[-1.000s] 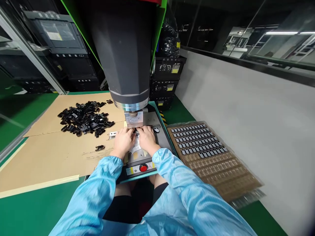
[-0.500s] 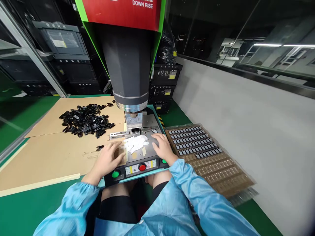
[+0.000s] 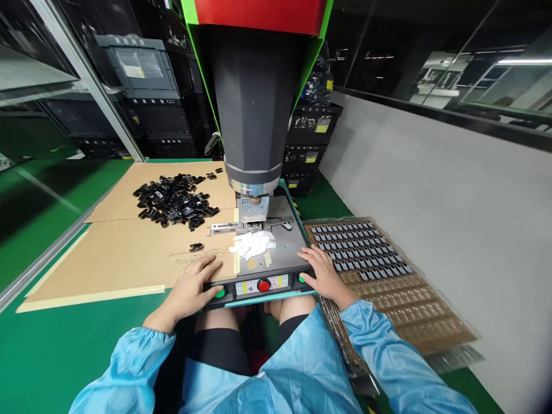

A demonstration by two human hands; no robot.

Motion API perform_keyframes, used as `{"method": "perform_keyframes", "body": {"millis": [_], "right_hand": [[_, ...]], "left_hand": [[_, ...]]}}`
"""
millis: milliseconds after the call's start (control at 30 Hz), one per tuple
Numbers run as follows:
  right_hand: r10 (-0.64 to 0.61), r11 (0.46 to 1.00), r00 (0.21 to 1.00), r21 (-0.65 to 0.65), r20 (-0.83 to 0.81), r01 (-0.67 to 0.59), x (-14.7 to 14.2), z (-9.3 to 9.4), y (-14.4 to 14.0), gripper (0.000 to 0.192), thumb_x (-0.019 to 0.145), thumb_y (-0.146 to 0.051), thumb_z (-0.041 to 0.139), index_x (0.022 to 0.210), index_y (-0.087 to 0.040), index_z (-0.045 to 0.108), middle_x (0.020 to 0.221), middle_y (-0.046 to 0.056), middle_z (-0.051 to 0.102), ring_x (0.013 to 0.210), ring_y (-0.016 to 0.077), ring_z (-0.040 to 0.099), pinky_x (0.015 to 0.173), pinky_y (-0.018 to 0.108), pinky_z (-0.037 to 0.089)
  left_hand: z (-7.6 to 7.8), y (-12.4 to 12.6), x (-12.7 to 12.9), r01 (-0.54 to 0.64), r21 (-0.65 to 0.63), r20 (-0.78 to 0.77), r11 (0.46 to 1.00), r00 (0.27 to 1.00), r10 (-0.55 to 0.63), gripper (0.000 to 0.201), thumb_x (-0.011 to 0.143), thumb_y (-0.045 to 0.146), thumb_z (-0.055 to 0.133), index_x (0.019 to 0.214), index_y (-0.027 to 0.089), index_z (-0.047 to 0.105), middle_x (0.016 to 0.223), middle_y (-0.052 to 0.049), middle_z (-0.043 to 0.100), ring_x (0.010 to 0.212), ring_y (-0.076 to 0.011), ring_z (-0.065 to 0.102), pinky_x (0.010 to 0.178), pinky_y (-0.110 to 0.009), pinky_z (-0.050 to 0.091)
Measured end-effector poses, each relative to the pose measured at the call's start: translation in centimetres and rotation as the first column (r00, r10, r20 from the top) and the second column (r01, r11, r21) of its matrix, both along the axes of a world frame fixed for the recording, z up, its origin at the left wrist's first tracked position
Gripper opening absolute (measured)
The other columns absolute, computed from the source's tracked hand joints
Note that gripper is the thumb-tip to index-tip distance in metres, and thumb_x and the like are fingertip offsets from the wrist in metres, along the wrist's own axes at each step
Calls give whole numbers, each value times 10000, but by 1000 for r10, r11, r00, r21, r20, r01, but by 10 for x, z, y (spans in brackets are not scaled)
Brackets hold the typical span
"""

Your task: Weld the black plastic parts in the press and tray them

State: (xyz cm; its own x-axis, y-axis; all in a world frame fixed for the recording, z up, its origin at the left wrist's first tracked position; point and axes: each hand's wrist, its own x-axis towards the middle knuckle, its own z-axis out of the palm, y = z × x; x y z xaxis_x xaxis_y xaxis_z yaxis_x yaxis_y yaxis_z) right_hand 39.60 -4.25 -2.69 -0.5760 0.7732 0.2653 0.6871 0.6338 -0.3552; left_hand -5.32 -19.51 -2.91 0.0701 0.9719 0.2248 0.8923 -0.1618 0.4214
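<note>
My left hand (image 3: pixel 190 290) lies over the front left corner of the press base, its thumb on a green button (image 3: pixel 221 292) and its fingers stretched over the cardboard. At the right corner, my right hand (image 3: pixel 324 276) has its thumb at the other green button (image 3: pixel 301 279), fingers extended along the base edge. Both hands are open and hold nothing. Between them sits a red button (image 3: pixel 263 285). Behind it, crumpled white material (image 3: pixel 253 245) lies before the metal fixture (image 3: pixel 226 227), under the press head (image 3: pixel 254 208). A small grey-white part (image 3: pixel 287 226) rests right of the fixture.
A pile of black plastic parts (image 3: pixel 172 200) covers part of the cardboard (image 3: pixel 116 259); one black part (image 3: pixel 196 247) lies apart. On the right, a clear-covered tray (image 3: pixel 414 310) holds rows of grey parts (image 3: pixel 362 247). Black crates (image 3: pixel 308 132) stand behind the press column (image 3: pixel 254 103).
Both hands have drawn back from beside the white material to the green buttons at the base's front corners. The press head appears lower over the fixture. The view has shifted left.
</note>
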Motion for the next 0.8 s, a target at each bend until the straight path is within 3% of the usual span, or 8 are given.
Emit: {"method": "perform_keyframes", "body": {"millis": [133,200,367,500,633,800], "right_hand": [[-72,996,994,42,-85,76,-27,3,8,415,998,-297,620,1401,-278,716,1425,142,691,1460,375,513,1183,607,422],[-71,995,991,56,-109,78,-46,4,13,394,1001,-293,628,1383,-256,716,1394,141,705,1427,366,527,1162,584,433],[-49,998,988,40,-146,56,-87,7,20,354,1003,-271,654,1347,-206,704,1393,147,699,1404,350,526,1147,551,415],[-59,998,984,8,-168,61,-98,6,24,351,1003,-260,662,1345,-191,691,1382,148,695,1378,341,537,1133,536,426],[-74,997,969,-17,-235,72,-102,6,33,342,986,-226,671,1325,-190,689,1326,135,712,1287,323,581,1112,507,468],[-53,998,948,-33,-315,45,-125,20,54,415,978,-201,678,1391,-191,631,1334,119,721,1278,301,595,1141,470,481]], "left_hand": [[2,16,-18,-264,111,145,958,958,248,481,1003,567,605,1340,241,711,1254,-149,674,1240,-348,646,1111,-537,538],[1,28,-27,-321,113,155,940,940,303,456,1005,559,581,1281,227,725,1178,-144,672,1172,-337,665,1073,-518,562],[-1,59,-40,-306,127,93,943,951,296,439,1006,520,541,1245,204,729,1286,-175,659,1269,-362,635,1159,-538,519],[-2,67,-37,-369,138,149,919,925,349,455,1007,531,547,1281,203,704,1359,-167,643,1339,-359,606,1194,-545,495],[3,65,-26,-419,136,242,897,893,380,369,995,555,567,1085,233,721,1207,-119,678,1154,-316,683,1071,-503,565],[16,87,-3,-300,197,243,933,937,250,376,1018,570,543,878,250,684,1030,-83,704,1037,-289,682,1007,-469,555]]}}
